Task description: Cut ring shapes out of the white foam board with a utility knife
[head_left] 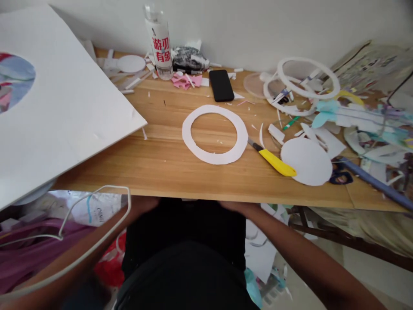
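Ring of white board (pixel 241 133) on brown wooden table (pixel 155 172), left hand (pixel 146 203), right hand (pixel 235 206), mostly hidden below its edge, grips indiscernible

From my end I saw a wooden table (pixel 155 168) set against a pale wall (pixel 245 34), softly lit, with a dark frame (pixel 351 242) below its right side and pale floor (pixel 380 271) beneath

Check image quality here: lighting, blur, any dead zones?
Head view: soft light on the tabletop, no hard shadows; white ring outline reads clearly, as does red lettering on the glass; scraps at far right look smeared; black clothing loses nearly all detail; left hand and right hand are dim, partly hidden.
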`<action>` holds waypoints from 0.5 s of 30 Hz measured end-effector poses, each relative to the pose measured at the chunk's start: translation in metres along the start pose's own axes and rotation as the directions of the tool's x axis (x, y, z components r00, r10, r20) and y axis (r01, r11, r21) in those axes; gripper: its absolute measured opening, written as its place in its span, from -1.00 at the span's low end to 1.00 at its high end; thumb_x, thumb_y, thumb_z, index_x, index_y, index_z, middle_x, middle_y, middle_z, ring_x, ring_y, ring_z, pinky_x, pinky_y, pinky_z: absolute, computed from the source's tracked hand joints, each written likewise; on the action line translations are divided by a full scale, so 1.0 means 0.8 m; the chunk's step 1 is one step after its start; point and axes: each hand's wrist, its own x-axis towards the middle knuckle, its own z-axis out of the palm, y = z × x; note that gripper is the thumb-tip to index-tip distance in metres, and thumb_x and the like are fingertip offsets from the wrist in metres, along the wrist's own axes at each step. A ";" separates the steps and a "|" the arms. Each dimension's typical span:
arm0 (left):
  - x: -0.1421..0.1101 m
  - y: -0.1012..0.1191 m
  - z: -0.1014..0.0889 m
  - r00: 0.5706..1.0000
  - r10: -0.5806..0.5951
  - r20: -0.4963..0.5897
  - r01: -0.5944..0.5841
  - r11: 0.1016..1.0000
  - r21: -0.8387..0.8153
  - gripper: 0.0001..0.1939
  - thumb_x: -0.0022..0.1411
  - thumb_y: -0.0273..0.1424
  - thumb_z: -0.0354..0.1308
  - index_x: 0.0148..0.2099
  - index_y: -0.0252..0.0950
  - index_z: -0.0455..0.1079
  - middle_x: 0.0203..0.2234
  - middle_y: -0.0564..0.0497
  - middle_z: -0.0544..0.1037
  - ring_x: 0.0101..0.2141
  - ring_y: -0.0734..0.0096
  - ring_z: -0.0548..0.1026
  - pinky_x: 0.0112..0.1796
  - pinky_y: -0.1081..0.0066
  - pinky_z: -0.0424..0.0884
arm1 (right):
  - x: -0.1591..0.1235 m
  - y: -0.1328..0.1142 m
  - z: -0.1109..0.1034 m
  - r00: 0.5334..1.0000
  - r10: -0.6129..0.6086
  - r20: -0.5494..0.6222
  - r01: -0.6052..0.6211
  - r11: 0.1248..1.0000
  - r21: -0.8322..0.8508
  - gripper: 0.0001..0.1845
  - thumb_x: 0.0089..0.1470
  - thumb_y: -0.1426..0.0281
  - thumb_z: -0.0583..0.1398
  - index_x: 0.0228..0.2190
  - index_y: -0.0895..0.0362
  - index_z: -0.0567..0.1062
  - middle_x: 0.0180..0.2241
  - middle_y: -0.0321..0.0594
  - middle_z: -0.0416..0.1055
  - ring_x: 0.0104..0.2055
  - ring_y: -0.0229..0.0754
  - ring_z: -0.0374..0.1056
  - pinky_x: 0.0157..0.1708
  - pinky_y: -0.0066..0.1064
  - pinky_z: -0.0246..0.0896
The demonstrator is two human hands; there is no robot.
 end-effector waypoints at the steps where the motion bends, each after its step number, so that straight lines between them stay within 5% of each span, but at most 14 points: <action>1: -0.008 0.001 0.002 1.000 0.026 0.014 -0.026 1.000 0.000 -0.57 0.36 -0.25 -0.10 0.19 0.00 0.39 0.12 0.11 0.51 0.20 0.03 0.33 0.24 -0.04 0.12 | -0.006 0.005 -0.004 0.995 -0.081 0.054 0.079 0.996 0.038 -0.73 0.12 0.13 0.17 -0.23 -0.07 0.59 -0.09 -0.36 0.55 -0.01 -0.17 0.41 0.10 -0.24 0.25; 4: -0.046 0.002 0.023 0.962 0.235 0.141 -0.235 0.972 -0.014 -0.48 0.33 -0.24 -0.01 0.31 0.15 0.19 0.22 0.17 0.39 0.26 0.12 0.26 0.30 -0.07 -0.03 | -0.038 0.026 -0.017 0.851 -0.457 0.257 0.411 0.886 0.215 -0.64 0.12 0.16 0.14 -0.04 -0.23 0.52 -0.01 -0.45 0.52 0.06 -0.23 0.41 0.14 -0.29 0.25; 5: -0.060 0.000 0.033 0.954 0.258 0.152 -0.264 0.964 0.018 -0.43 0.33 -0.22 -0.01 0.35 0.18 0.09 0.27 0.15 0.32 0.28 0.10 0.22 0.30 -0.11 -0.04 | -0.051 0.033 -0.020 0.823 -0.493 0.283 0.442 0.868 0.227 -0.60 0.14 0.18 0.13 0.03 -0.25 0.48 0.03 -0.44 0.50 0.09 -0.22 0.40 0.13 -0.26 0.26; 7: -0.087 -0.003 0.053 0.999 -0.001 -0.049 0.008 0.989 0.145 -0.40 0.30 -0.14 0.01 0.36 0.12 0.09 0.29 0.02 0.29 0.25 -0.09 0.25 0.23 -0.25 0.03 | -0.078 0.041 -0.020 0.955 -0.241 0.172 0.228 0.969 0.092 -0.54 0.23 0.31 0.02 0.12 -0.18 0.41 0.09 -0.30 0.45 0.14 -0.13 0.36 0.12 -0.10 0.27; 9: -0.110 -0.004 0.070 0.925 -0.271 -0.265 0.329 0.922 0.203 -0.41 0.32 -0.25 -0.03 0.38 -0.03 0.10 0.27 -0.10 0.31 0.24 -0.15 0.26 0.19 -0.22 0.15 | -0.102 0.040 -0.012 0.973 -0.181 0.142 0.174 0.983 0.057 -0.46 0.22 0.32 0.02 0.22 -0.11 0.30 0.18 -0.17 0.35 0.24 0.02 0.25 0.18 0.11 0.16; 10: -0.121 -0.004 0.075 0.939 -0.237 -0.249 0.296 0.926 0.234 -0.39 0.31 -0.28 -0.03 0.39 0.05 0.05 0.30 0.00 0.26 0.26 -0.11 0.23 0.19 -0.21 0.13 | -0.111 0.039 -0.006 0.943 -0.261 0.208 0.250 0.965 0.076 -0.40 0.19 0.27 0.07 0.25 -0.12 0.24 0.24 -0.18 0.28 0.30 0.06 0.16 0.22 0.13 0.09; 11: -0.132 -0.006 0.078 0.992 -0.032 -0.122 0.062 0.965 0.255 -0.34 0.28 -0.28 0.00 0.39 0.17 -0.02 0.32 0.14 0.22 0.27 0.01 0.24 0.18 -0.08 0.21 | -0.118 0.040 -0.001 0.877 -0.370 0.307 0.345 0.929 0.133 -0.37 0.18 0.28 0.08 0.28 -0.11 0.19 0.26 -0.20 0.24 0.32 0.01 0.12 0.26 0.06 0.03; 12: -0.141 -0.011 0.079 0.980 0.201 0.008 -0.198 0.954 0.226 -0.28 0.24 -0.24 0.05 0.40 0.17 -0.07 0.32 0.21 0.21 0.24 0.17 0.29 0.16 0.10 0.29 | -0.120 0.043 0.003 0.795 -0.464 0.390 0.424 0.886 0.189 -0.35 0.19 0.32 0.07 0.30 -0.11 0.15 0.26 -0.23 0.24 0.33 -0.06 0.12 0.29 -0.01 0.01; 13: -0.149 -0.020 0.079 0.935 0.340 0.097 -0.353 0.915 0.195 -0.23 0.21 -0.20 0.07 0.41 0.14 -0.11 0.32 0.24 0.20 0.22 0.29 0.32 0.14 0.23 0.32 | -0.120 0.049 0.007 0.761 -0.492 0.423 0.455 0.869 0.193 -0.35 0.19 0.28 0.08 0.29 -0.14 0.15 0.25 -0.26 0.26 0.30 -0.07 0.16 0.27 -0.05 0.06; 15: -0.158 -0.043 0.080 0.941 0.326 0.095 -0.340 0.906 0.252 -0.24 0.16 -0.12 0.14 0.35 0.33 -0.06 0.27 0.28 0.27 0.17 0.21 0.39 0.20 0.14 0.22 | -0.110 0.066 0.013 0.924 -0.259 0.282 0.273 0.962 -0.010 -0.43 0.22 0.26 0.04 0.26 -0.14 0.23 0.19 -0.19 0.35 0.21 0.01 0.30 0.17 0.01 0.20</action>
